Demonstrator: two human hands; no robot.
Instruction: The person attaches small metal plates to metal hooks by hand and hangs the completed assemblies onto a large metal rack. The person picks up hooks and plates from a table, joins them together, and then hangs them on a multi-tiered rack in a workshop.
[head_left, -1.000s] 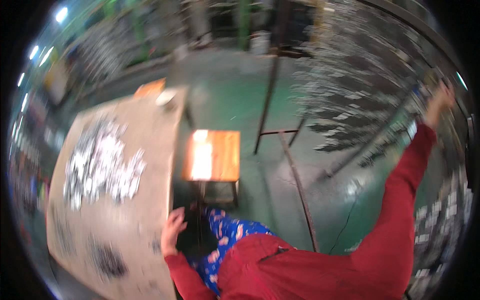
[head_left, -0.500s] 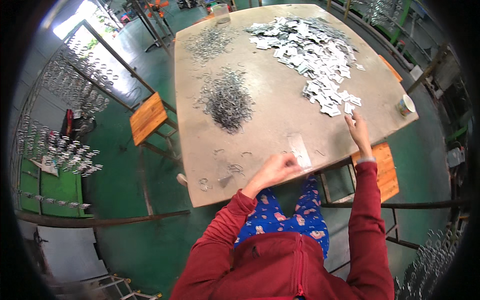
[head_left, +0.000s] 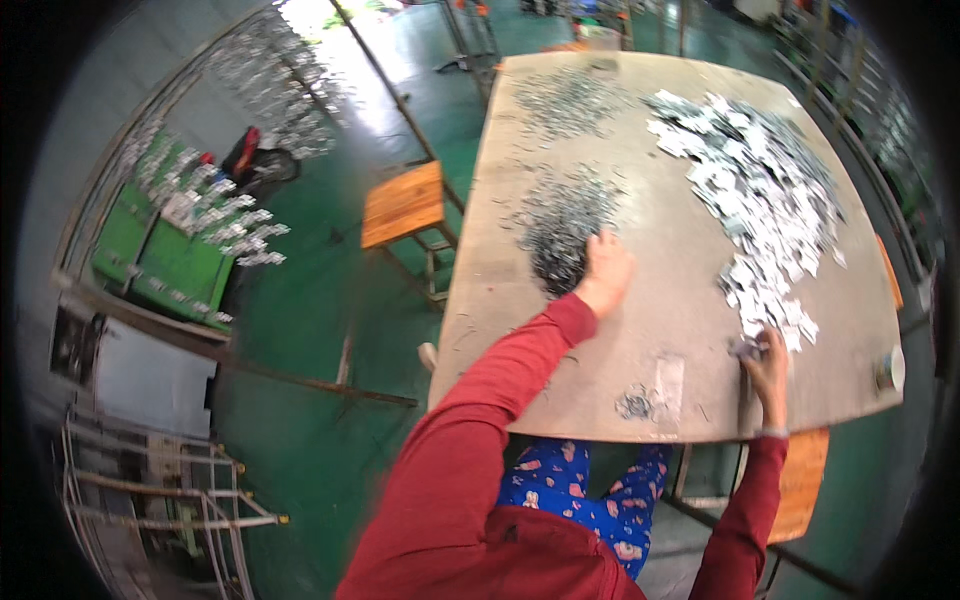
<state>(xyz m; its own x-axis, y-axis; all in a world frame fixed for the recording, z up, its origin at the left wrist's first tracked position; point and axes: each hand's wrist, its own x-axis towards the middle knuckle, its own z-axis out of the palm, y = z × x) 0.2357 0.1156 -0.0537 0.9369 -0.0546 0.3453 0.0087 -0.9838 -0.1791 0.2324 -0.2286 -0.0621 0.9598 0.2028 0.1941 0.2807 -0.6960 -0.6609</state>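
Note:
My left hand rests against the right side of a dark pile of small curved wire pieces. Its fingers are bent in together, and whatever lies between them is hidden. At the near end of a large heap of flat whitish plates, my right hand pinches a small greyish flat piece, blurred, between thumb and fingers. Between my hands, close to the table's front edge, a little cluster of wire pieces lies beside a clear rectangular strip.
A thinner scatter of wire pieces covers the table's far left. A cup stands at the right edge. Wooden stools flank the table. Racks hung with metal pieces are at left.
The view has swung left. My left hand has gone from the front edge out to the dark wire pile. My right hand, spread by the plates before, now pinches a flat piece.

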